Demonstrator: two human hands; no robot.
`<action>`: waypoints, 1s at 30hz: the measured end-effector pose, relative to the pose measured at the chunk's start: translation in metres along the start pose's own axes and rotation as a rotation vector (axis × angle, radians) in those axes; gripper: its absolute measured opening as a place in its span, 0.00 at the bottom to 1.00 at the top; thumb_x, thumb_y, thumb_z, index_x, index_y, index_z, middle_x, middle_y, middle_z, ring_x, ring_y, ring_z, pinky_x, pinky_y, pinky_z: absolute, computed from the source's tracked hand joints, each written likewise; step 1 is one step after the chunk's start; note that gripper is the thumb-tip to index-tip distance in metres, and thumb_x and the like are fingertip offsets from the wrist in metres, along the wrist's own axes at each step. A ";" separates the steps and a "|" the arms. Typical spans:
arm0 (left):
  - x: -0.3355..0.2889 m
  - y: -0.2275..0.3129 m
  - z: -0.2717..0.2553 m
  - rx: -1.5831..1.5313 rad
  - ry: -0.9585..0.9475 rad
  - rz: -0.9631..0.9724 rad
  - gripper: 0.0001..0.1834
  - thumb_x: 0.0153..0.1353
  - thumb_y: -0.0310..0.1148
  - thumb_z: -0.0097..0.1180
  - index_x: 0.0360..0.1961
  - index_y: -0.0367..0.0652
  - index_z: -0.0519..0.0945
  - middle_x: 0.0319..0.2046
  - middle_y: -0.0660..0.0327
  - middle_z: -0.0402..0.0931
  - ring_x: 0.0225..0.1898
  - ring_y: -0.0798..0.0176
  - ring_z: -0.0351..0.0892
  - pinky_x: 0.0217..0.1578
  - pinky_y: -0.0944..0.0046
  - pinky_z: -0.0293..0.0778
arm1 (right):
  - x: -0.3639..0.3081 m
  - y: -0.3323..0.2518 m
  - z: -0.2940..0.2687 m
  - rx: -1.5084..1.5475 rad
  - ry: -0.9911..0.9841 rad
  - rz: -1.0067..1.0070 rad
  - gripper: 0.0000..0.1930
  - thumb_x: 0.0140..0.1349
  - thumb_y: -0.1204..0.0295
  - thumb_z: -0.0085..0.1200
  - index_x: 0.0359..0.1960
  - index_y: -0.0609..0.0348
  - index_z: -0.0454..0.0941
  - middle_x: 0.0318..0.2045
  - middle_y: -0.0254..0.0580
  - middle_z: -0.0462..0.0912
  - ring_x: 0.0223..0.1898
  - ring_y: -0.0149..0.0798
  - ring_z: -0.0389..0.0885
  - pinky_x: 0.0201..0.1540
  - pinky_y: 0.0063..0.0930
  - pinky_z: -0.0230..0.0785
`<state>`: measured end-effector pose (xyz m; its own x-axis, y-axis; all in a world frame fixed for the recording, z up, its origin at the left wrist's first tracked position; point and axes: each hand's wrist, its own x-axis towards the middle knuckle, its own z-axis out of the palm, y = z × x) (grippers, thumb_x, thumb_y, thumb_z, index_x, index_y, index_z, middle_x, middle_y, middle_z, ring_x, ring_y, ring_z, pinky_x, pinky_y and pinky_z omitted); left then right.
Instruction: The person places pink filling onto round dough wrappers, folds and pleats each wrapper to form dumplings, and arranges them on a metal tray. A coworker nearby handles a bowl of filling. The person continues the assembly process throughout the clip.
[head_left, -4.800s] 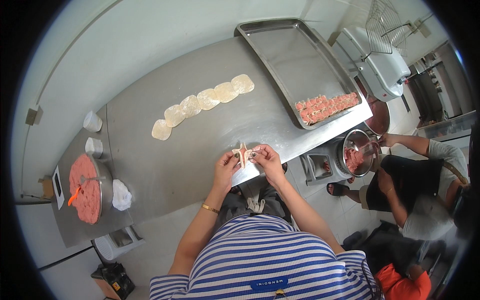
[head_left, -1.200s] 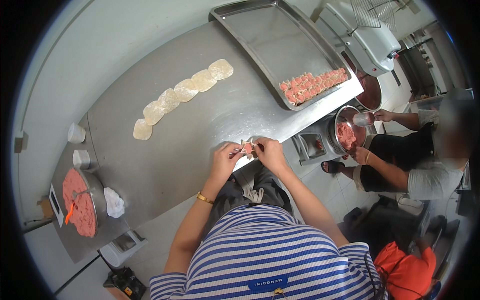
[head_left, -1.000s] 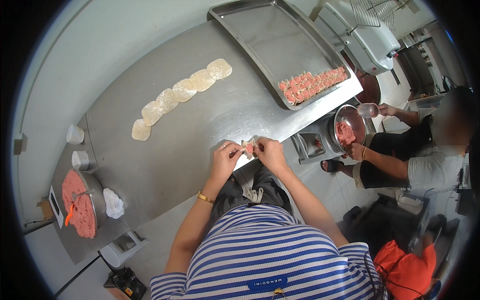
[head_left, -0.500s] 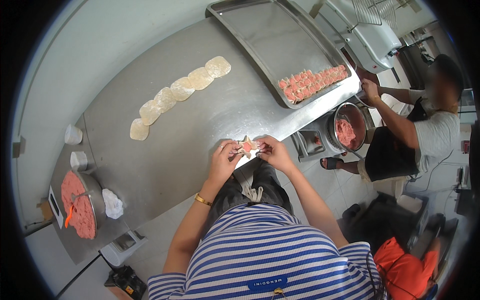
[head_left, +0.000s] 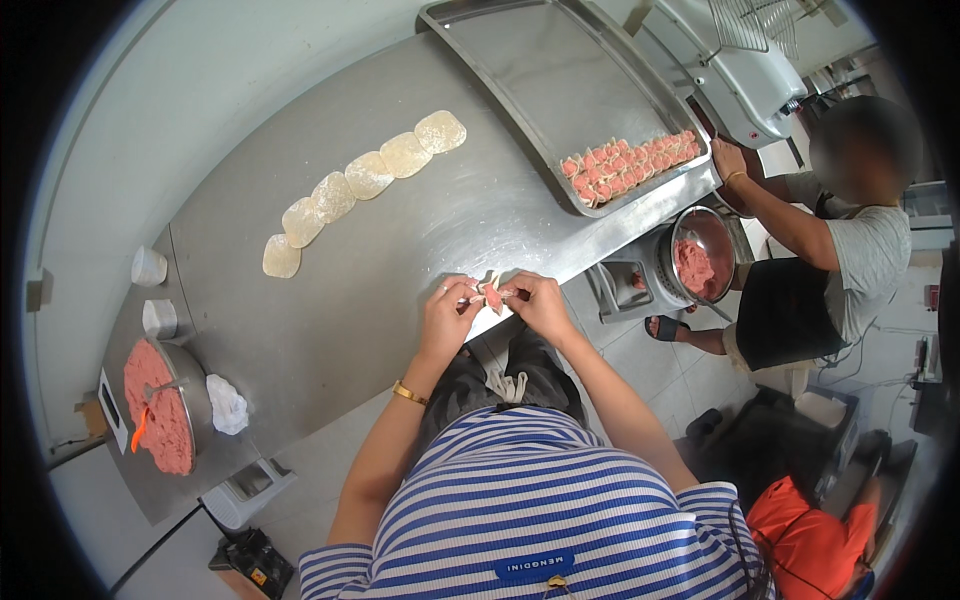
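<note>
Between my two hands, at the near edge of the steel table, is a dumpling (head_left: 491, 292) with pink meat filling and its thin wrapper folded up in points. My left hand (head_left: 449, 312) pinches its left side, fingers closed. On the other side, my right hand (head_left: 537, 302) pinches the wrapper between thumb and fingers. Beyond my left hand, a slanting row of round floured wrappers (head_left: 333, 197) lies overlapping on the table. Rows of filled dumplings (head_left: 630, 168) sit close together at the near end of a large metal tray (head_left: 520, 110).
A steel bowl of pink meat filling (head_left: 160, 405) with an orange-handled tool stands at the left, beside a crumpled white cloth (head_left: 227, 405) and two white cups (head_left: 158, 318). At the right, a co-worker (head_left: 790, 230) is near another bowl of filling (head_left: 694, 265). A white machine (head_left: 740, 90) stands beyond the tray.
The wrapper was spread in a star shape and is now drawn in narrower around the filling. Both my hands keep their pinch. The co-worker's arm and head have shifted slightly.
</note>
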<state>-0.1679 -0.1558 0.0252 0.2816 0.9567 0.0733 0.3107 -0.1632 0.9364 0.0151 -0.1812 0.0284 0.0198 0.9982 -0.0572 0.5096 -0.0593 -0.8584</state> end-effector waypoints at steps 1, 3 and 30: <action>0.001 0.001 -0.002 0.003 -0.013 -0.004 0.06 0.51 0.19 0.62 0.30 0.33 0.77 0.42 0.56 0.78 0.33 0.61 0.82 0.34 0.66 0.81 | 0.001 -0.002 -0.002 -0.009 -0.025 0.004 0.13 0.47 0.82 0.62 0.37 0.63 0.82 0.27 0.38 0.80 0.25 0.30 0.76 0.31 0.23 0.70; 0.002 0.005 -0.006 -0.004 -0.070 -0.051 0.06 0.50 0.17 0.62 0.29 0.32 0.76 0.43 0.56 0.79 0.38 0.64 0.82 0.36 0.66 0.82 | -0.004 -0.010 -0.011 0.046 -0.049 0.001 0.18 0.45 0.81 0.64 0.41 0.62 0.80 0.29 0.39 0.78 0.27 0.33 0.76 0.33 0.24 0.70; 0.003 0.007 -0.027 0.004 -0.340 -0.164 0.11 0.52 0.22 0.64 0.38 0.36 0.80 0.38 0.57 0.80 0.38 0.65 0.82 0.39 0.65 0.81 | -0.019 -0.033 -0.009 -0.166 -0.064 -0.107 0.26 0.42 0.83 0.62 0.48 0.60 0.75 0.39 0.47 0.74 0.41 0.50 0.77 0.42 0.39 0.72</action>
<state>-0.1898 -0.1476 0.0409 0.5124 0.8360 -0.1964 0.3805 -0.0160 0.9246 0.0051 -0.1976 0.0623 -0.0943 0.9955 -0.0066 0.6405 0.0556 -0.7659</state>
